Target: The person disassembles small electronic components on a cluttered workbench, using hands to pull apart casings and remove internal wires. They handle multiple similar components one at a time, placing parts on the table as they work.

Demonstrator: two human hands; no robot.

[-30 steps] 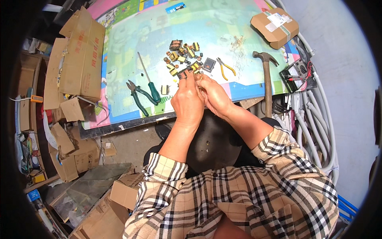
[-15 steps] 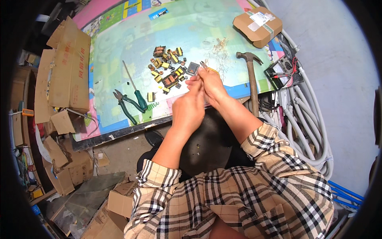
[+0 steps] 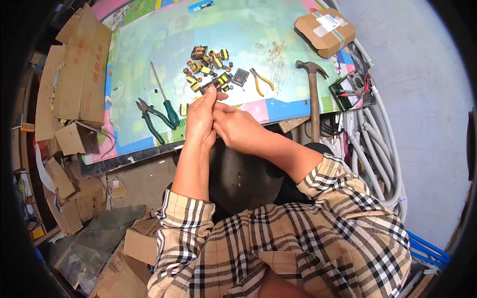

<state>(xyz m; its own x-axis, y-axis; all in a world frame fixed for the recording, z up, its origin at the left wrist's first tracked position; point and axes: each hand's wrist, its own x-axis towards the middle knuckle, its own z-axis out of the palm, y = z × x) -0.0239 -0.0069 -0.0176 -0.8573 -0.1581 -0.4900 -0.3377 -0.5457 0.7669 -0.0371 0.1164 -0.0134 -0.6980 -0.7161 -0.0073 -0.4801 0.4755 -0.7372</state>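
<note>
My left hand (image 3: 200, 117) and my right hand (image 3: 237, 128) meet over the table's near edge. The left thumb and fingers are drawn together, and my right fingers curl in against the left palm. Whatever they grip is hidden or too small to name. Just beyond them lies a pile of small yellow, black and copper wire-wound transformers and coils (image 3: 217, 62), partly covered by my left fingertips. A dark square part (image 3: 240, 77) sits right of the pile. Beside it, small yellow-handled cutters (image 3: 262, 82) rest on the table with their jaws pointing away.
A screwdriver (image 3: 170, 113) and green-handled pliers (image 3: 147, 115) lie on the left. At the right are a claw hammer (image 3: 313, 89), a multimeter (image 3: 354, 83), a closed carton (image 3: 325, 32) and loose thin wire (image 3: 277, 54). A tall open carton (image 3: 82, 74) stands at the left edge.
My right hand has come away from the yellow-handled cutters, which now lie uncovered. Both hands have shifted left and nearer to me, staying together.
</note>
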